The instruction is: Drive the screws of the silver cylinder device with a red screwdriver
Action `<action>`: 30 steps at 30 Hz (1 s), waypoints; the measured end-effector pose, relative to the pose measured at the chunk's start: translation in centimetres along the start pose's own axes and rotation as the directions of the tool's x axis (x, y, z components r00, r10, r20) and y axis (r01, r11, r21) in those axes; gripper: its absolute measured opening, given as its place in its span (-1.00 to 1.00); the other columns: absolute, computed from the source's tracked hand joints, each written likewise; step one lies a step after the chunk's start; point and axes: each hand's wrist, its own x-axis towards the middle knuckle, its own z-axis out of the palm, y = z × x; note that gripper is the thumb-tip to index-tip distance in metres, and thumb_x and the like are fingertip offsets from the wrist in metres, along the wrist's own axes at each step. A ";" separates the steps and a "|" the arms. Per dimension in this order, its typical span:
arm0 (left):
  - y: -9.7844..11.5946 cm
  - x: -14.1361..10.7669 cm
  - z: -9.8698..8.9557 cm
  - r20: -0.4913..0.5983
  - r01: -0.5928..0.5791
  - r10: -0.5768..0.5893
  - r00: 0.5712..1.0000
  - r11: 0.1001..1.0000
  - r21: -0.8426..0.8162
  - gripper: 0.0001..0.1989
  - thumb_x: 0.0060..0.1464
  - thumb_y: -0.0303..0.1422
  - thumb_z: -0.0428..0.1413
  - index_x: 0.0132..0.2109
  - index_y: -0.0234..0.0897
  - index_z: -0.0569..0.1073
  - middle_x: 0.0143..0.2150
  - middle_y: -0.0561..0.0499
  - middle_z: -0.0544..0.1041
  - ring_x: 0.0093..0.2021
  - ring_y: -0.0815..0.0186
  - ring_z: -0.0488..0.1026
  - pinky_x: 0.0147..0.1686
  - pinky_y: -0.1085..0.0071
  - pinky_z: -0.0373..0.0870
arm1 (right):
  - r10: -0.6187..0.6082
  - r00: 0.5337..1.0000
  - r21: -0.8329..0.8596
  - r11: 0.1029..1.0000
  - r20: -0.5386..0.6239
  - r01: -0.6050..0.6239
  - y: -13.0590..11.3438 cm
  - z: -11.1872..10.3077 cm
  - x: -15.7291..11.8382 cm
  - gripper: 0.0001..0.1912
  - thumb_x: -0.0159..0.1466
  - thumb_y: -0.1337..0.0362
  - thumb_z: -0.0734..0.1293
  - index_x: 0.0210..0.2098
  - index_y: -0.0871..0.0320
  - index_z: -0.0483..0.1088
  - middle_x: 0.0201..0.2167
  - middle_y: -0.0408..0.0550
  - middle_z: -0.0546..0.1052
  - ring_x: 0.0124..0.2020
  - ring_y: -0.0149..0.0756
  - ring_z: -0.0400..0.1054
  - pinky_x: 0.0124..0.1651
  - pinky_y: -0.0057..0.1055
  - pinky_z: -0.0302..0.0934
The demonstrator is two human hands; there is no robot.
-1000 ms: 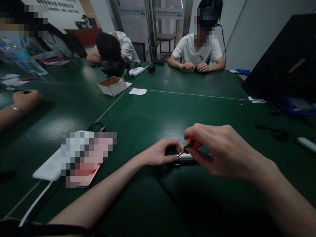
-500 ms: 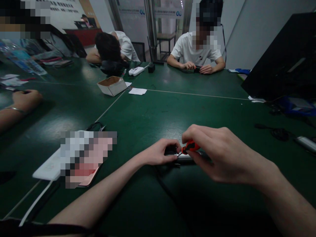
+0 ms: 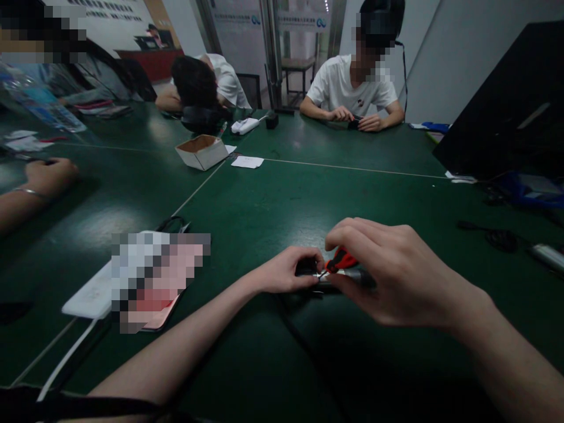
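Red-and-black screwdriver (image 3: pixel 341 259) pinched in the right hand (image 3: pixel 392 273); left hand (image 3: pixel 286 271) grips the silver-and-black device (image 3: pixel 353 274) (presumably steadying it)

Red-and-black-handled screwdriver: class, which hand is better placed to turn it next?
The right hand, probably: it grips the screwdriver, while the left hand holds one end of the silver-and-black tubular device.
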 end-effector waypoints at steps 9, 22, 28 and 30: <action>0.1 -0.1 -0.1 0.003 -0.039 0.039 0.999 0.999 0.017 -0.83 0.04 -0.40 0.16 -0.18 -0.33 0.44 -0.20 -0.03 0.51 -0.16 0.19 0.45 -0.11 0.33 0.37 | 0.020 1.000 -0.050 0.999 -0.017 -0.021 0.1 0.1 -0.1 -0.87 0.33 0.34 0.27 -0.14 0.20 0.26 -0.30 -0.13 0.42 -0.37 -0.37 0.30 -0.42 -0.45 0.05; 0.4 0.0 0.0 0.018 -0.047 0.047 0.999 0.999 0.009 -0.78 0.07 -0.25 0.12 -0.22 -0.33 0.42 -0.31 0.00 0.48 -0.29 0.22 0.43 -0.26 0.38 0.38 | -0.042 0.987 -0.202 0.979 -0.154 0.011 -0.2 1.1 0.1 -0.77 0.39 0.15 0.22 -0.24 0.19 0.36 -0.46 -0.16 0.30 -0.49 -0.38 0.15 -0.49 -0.40 -0.10; 0.4 -0.1 0.1 -0.015 0.004 -0.003 1.000 0.999 0.050 -0.80 0.05 -0.30 0.10 -0.22 -0.35 0.40 -0.30 -0.02 0.47 -0.27 0.21 0.41 -0.29 0.38 0.36 | -0.036 0.990 -0.088 0.996 -0.140 0.023 -0.4 1.8 0.4 -0.87 0.40 0.28 0.19 -0.13 0.18 0.32 -0.38 -0.13 0.32 -0.41 -0.36 0.16 -0.45 -0.41 -0.04; 0.3 -0.1 0.0 -0.005 0.009 -0.009 1.000 0.999 0.046 -0.81 0.05 -0.32 0.12 -0.20 -0.34 0.41 -0.28 -0.01 0.47 -0.26 0.22 0.42 -0.27 0.38 0.36 | -0.029 0.993 -0.042 0.999 -0.115 0.024 -0.2 1.7 0.4 -0.87 0.38 0.32 0.21 -0.09 0.19 0.28 -0.33 -0.11 0.35 -0.37 -0.36 0.19 -0.43 -0.43 0.00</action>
